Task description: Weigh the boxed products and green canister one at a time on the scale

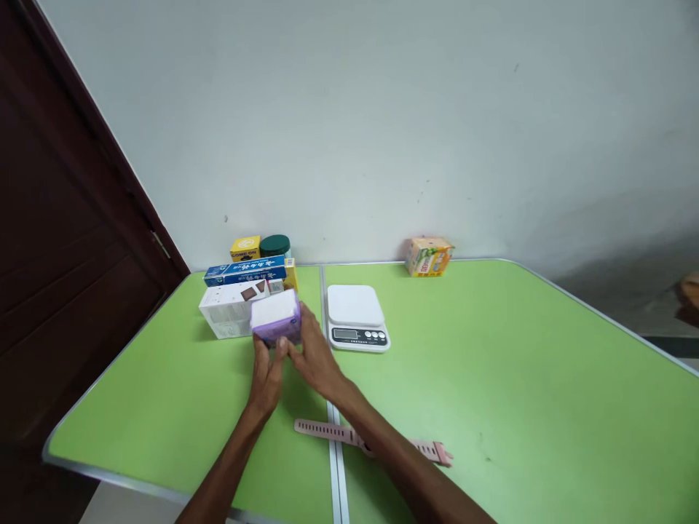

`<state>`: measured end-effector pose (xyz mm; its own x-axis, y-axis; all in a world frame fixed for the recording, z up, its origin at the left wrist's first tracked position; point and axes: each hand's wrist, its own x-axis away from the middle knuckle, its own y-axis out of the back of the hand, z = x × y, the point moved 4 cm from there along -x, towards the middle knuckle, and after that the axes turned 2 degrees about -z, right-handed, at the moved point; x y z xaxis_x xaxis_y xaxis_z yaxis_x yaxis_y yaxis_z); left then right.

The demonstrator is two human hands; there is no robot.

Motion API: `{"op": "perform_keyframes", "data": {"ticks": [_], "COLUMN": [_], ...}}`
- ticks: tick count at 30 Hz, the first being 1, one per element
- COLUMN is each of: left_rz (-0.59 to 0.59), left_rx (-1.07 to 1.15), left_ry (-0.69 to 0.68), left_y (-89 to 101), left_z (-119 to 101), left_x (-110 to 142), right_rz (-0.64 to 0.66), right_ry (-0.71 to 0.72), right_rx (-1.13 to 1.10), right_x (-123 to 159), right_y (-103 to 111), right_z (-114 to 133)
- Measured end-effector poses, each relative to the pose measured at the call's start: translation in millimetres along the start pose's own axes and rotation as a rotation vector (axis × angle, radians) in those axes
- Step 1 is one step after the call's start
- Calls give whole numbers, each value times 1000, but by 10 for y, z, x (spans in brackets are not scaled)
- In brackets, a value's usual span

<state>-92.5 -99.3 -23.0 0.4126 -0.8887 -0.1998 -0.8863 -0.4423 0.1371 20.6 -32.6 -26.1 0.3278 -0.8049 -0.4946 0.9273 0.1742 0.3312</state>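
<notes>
Both hands grip a small purple and white pack (pixel 276 317), which looks like wrapped tissues, in front of the grouped boxes. My left hand (pixel 266 375) holds its near lower side, thumb up against it. On the right side, my right hand (pixel 314 355) has its fingers around the edge. Just behind the pack is a white box (pixel 229 311) with brown squares printed on it. To the right of my hands lies a white kitchen scale (pixel 357 316) with a bare platform. A pink watch strap (pixel 325 431) lies nearer, partly hidden under my right forearm.
Blue toothpaste-like boxes (pixel 245 270), a yellow box (pixel 245 248) and a green-lidded jar (pixel 275 246) stand behind the white box. An orange and green pack (pixel 429 257) sits by the wall. A metal seam (pixel 337 473) divides the green table (pixel 518 364).
</notes>
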Motion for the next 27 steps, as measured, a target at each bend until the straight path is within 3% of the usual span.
{"op": "perform_keyframes", "data": {"ticks": [4, 7, 10, 13, 18, 21, 24, 27], "left_rz": [189, 232, 261, 285, 318, 271, 221, 162], "left_rx": [74, 63, 24, -29, -65, -23, 5, 5], "left_ry": [-136, -197, -189, -145, -113, -26, 60, 85], "left_y": [-551, -945, -1228, -1368, -1351, -1169, -920, -727], "left_z": [-328, -406, -358, -273, -127, 86, 343, 495], "left_x": [-146, -315, -439, -502, -548, -583, -618, -651], "right_rz": [-181, -267, -291, -296, -320, -339, -433, -507], "right_ry": [-16, -37, -98, -161, -204, -329, -447, -412], "right_rx": [57, 125, 153, 150, 72, -50, -47, 69], "right_x": [-160, -240, -265, -271, -256, -114, 153, 375], "right_y": [669, 1099, 1349, 1421, 1402, 1515, 1760, 1955], "right_z": [-35, -175, -377, -556, -658, -755, -943, -1104]}}
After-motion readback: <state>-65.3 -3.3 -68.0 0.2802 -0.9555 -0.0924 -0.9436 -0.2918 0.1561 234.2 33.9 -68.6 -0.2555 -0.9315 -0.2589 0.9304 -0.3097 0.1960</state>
